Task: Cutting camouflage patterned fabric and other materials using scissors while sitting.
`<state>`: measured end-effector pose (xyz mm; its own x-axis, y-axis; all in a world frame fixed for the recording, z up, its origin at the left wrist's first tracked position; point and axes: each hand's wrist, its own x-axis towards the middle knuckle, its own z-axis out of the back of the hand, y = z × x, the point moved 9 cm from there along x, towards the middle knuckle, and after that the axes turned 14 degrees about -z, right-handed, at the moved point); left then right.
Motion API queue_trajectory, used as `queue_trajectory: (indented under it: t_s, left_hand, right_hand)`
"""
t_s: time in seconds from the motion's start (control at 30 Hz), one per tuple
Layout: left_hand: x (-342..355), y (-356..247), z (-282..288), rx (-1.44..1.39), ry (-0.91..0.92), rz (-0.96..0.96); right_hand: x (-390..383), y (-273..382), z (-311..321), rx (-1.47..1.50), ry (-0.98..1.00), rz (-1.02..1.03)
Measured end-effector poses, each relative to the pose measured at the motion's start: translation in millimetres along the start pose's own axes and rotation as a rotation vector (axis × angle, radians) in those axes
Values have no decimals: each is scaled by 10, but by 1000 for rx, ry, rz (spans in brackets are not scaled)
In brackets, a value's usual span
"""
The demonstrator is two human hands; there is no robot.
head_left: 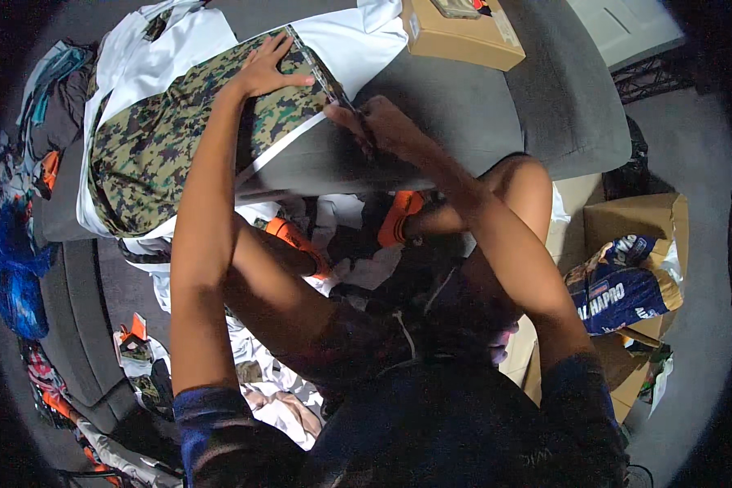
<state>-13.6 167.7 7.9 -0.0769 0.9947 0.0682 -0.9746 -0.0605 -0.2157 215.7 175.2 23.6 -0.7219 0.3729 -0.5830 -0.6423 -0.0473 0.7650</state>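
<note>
Camouflage cloth (150,146): your left hand (266,75) lay on it, spread wide. Patterned strip (315,67): slanted toward the sofa (464,110)'s front edge, where your right hand (385,126) gripped a dark item (366,147).

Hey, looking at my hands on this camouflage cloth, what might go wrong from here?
The camouflage cloth might wrinkle if your left hand, spread on it, slips, or your right hand, near the patterned strip, tugs. It reaches the sofa's front edge, so it could slide off. Loose clothes around your feet could trip you.
</note>
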Motion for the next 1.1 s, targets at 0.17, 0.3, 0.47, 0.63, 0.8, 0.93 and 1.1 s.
queue_trajectory:
  t_s: [0.17,0.3,0.47,0.63,0.8,0.93,1.1]
  left_hand:
    - [40,32,113,-38,-75,0]
    - [117,81,163,-48,-112,14]
    - [151,158,71,3,-38,69]
    - [178,164,43,0,-4,78]
    - [161,180,38,33,54,88]
    - [175,193,11,30,60,79]
    - [189,227,-2,7,32,67]
  right_hand:
    - [22,42,-13,10,35,-5]
    - [185,148,24,37,49,-21]
    - [326,263,61,-32,-4,-19]
    - [319,222,97,-41,-23,-44]
    - [325,230,91,23,2,-11]
    - [328,257,81,37,32,38]
    - [351,247,124,-25,-40,59]
